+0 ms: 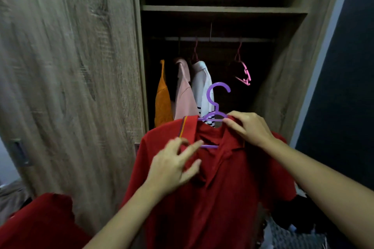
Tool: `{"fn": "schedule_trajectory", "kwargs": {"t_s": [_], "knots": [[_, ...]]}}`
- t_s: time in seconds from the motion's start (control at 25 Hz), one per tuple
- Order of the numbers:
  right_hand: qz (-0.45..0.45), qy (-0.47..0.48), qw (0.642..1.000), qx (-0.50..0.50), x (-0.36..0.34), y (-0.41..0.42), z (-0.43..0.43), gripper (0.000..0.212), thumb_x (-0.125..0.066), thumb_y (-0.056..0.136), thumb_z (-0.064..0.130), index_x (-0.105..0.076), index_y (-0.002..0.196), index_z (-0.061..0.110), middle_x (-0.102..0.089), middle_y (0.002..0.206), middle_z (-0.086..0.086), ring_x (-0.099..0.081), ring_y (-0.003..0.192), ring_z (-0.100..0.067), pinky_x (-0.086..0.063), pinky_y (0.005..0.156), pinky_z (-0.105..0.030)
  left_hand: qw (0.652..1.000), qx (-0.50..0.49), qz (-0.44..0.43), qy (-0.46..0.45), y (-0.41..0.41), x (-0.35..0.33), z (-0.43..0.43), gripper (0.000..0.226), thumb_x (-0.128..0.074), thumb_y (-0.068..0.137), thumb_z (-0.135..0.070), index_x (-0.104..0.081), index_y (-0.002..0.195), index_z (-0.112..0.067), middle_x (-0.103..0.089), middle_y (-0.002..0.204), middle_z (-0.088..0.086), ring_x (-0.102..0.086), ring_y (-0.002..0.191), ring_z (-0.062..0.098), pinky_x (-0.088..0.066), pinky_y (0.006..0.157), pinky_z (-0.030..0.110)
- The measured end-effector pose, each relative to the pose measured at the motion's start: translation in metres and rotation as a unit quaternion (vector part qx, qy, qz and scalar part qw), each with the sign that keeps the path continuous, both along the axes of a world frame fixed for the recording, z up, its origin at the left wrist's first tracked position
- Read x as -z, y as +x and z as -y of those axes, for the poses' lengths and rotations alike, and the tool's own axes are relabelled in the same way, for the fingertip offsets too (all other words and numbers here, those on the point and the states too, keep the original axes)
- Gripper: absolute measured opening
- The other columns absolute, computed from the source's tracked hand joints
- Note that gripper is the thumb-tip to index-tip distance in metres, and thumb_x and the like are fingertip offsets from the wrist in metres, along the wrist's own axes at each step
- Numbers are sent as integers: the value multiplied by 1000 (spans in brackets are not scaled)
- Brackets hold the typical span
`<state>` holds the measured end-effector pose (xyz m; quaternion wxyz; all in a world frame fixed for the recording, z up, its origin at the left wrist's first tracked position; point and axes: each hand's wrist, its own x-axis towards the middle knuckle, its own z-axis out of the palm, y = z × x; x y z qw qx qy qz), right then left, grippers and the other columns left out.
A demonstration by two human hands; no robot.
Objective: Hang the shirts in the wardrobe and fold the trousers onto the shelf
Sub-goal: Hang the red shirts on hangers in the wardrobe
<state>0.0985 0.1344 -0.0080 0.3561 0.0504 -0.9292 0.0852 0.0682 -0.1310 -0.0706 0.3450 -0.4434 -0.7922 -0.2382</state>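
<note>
Red shirt (222,198): draped on a purple hanger (214,95), held up in front of the open wardrobe (283,70), below the rail (222,39) and not hooked on it.
Purple hanger: hook upright and free in the air, shoulders under the collar, lower bar showing in the neck opening.
Right grip (249,127): pinching the collar at the hanger's right shoulder, fingers curled.
Left grip (174,166): spread and blurred, on the shirt's chest beside the collar, forefinger by the lower bar.
Rail: carrying an orange top (162,97), a pink shirt (184,91) and a white shirt (202,83) close together at the left; a bare pink hanger (243,73) apart at the right.
Shelf (222,9): above the rail.
Door (70,66): at the left.
Red cloth (40,218): low at the left.
</note>
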Motion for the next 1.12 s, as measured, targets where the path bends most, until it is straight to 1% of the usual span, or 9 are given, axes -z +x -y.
{"fn": "schedule_trajectory", "kwargs": {"t_s": [0.12,0.28,0.36,0.44,0.52,0.68,0.84,1.0,1.12], "knots": [[-6,-17,1000,-15,-8,1,3,53,-29,79,68,-61,96,30,-69,89,9,-65,87,-16,-38,63,-27,994,-104,13,15,-39,-22,19,66,-44,83,-60,-41,138,-23,-55,122,9,-52,111,26,-43,90,40],[12,-24,999,-40,-9,0,3,44,-29,83,64,-56,102,34,-69,97,11,-65,92,-15,-46,70,-31,987,-84,77,-113,-57,-25,22,60,-24,81,-68,-49,109,-21,-63,101,6,-63,94,31,-50,71,40],[46,-33,997,-57,-9,2,-3,38,-31,85,62,-52,106,38,-67,104,14,-64,97,-12,-49,77,-33,991,-25,104,-75,-56,-18,20,50,-23,82,-72,-43,85,-26,-63,79,5,-63,78,29,-43,60,36],[79,-18,995,-60,-8,9,-16,36,-37,88,56,-54,112,35,-65,113,13,-61,104,-9,-45,82,-27,989,42,143,0,-60,-20,28,42,-33,84,-70,-37,71,-31,-48,57,-5,-54,56,10,-34,54,28],[106,-8,993,-52,-6,18,-34,35,-44,94,42,-55,121,25,-62,120,9,-57,108,-8,-38,84,-19,981,69,174,53,-67,-23,37,32,-48,86,-57,-40,65,-34,-44,53,-9,-43,50,0,-30,51,17],[180,-18,983,-33,4,27,-47,30,-49,94,31,-55,120,18,-62,117,2,-57,108,-14,-42,88,-28,975,102,190,59,-64,-19,31,29,-63,89,-24,-47,69,-37,-49,58,-19,-42,52,-6,-32,53,10],[142,-144,979,-17,7,28,-38,13,-53,92,33,-58,101,25,-63,93,6,-60,90,-15,-47,85,-42,964,106,237,64,-77,-24,33,40,-50,88,-50,-47,63,-19,-41,58,-16,-36,57,-8,-32,55,18],[71,-175,981,45,-7,26,-24,16,-56,90,37,-58,103,29,-59,90,12,-55,87,-10,-41,80,-34,961,51,259,86,-90,-29,44,46,-42,78,-65,-71,97,-34,-57,80,-48,-55,91,-15,-41,81,10],[57,-185,980,36,-12,24,-21,12,-58,86,42,-57,97,38,-61,92,19,-58,92,-8,-43,84,-37,973,47,214,74,-90,-28,42,36,-50,75,-62,-63,102,-42,-59,89,-45,-58,93,-16,-42,85,10]]}}
